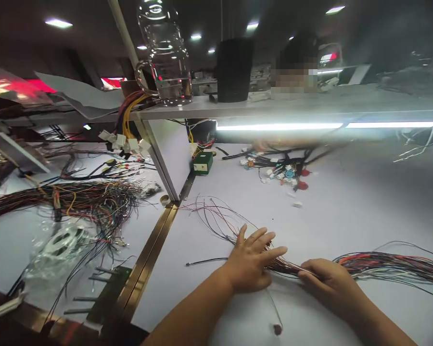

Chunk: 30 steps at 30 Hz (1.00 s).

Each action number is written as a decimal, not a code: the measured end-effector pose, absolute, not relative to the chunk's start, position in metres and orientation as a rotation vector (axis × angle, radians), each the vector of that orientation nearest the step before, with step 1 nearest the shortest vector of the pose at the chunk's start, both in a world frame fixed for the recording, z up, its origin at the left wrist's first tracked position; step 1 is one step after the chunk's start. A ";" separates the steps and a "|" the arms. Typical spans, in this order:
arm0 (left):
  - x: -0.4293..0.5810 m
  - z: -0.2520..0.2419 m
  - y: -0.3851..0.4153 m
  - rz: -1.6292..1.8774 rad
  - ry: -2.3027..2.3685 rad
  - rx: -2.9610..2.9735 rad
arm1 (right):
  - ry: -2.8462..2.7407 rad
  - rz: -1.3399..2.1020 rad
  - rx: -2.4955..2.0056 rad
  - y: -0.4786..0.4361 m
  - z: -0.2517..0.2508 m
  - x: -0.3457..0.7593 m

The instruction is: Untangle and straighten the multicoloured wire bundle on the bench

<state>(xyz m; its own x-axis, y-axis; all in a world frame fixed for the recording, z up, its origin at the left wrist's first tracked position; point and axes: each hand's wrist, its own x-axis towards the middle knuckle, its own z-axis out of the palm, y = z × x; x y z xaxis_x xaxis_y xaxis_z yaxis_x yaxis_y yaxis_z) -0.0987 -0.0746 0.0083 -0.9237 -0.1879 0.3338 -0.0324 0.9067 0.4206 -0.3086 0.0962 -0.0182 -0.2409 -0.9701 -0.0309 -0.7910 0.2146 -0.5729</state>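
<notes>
A long bundle of thin wires (393, 265), mostly black, red and white, lies across the white worktop. My right hand (328, 286) is closed around the bundle, with thumb and fingers pinching it. Over the bundle's left end my left hand (250, 262) lies palm down, its fingers spread and touching the wires. Loose wire ends (216, 211) fan out beyond it to the upper left. A short black wire (205, 261) sticks out left of that hand. Below it, a thin lead with a small dark tip (277, 329) lies on the worktop.
Cables with connectors (288, 170) lie at the back beneath a bright light strip (281, 127). A green box (203, 163) stands by the divider (169, 149). Another wire bundle (94, 199) lies on the left bench. The shelf above holds a glass jug (169, 62) and a black cup (234, 69).
</notes>
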 end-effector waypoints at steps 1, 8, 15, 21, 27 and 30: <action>-0.097 0.008 -0.079 -0.662 -2.668 0.148 | 2.125 -0.651 -1.619 0.096 -0.018 -0.308; -0.093 0.005 -0.106 -1.151 -2.306 0.183 | 2.207 -0.683 -1.600 0.093 -0.014 -0.300; -0.101 -0.005 -0.117 -1.369 -1.857 0.371 | 2.359 -0.744 -1.488 0.089 -0.018 -0.298; -0.109 -0.004 -0.113 -1.175 -1.817 0.357 | 2.422 -0.870 -1.292 0.081 -0.016 -0.301; -0.106 0.005 -0.107 -1.026 -1.925 0.299 | 2.452 -0.878 -1.150 0.068 -0.003 -0.299; -0.105 0.008 -0.104 -1.015 -2.123 0.186 | 2.456 -0.798 -1.030 0.054 0.009 -0.300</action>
<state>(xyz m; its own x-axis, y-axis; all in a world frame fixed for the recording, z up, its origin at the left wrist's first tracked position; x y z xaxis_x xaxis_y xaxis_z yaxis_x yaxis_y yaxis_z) -0.1048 -0.1038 0.0076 -0.6997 -0.4239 0.5751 0.1814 0.6732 0.7169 -0.2995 0.0535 0.0095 -0.6697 -0.7349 -0.1065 -0.5320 0.5749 -0.6217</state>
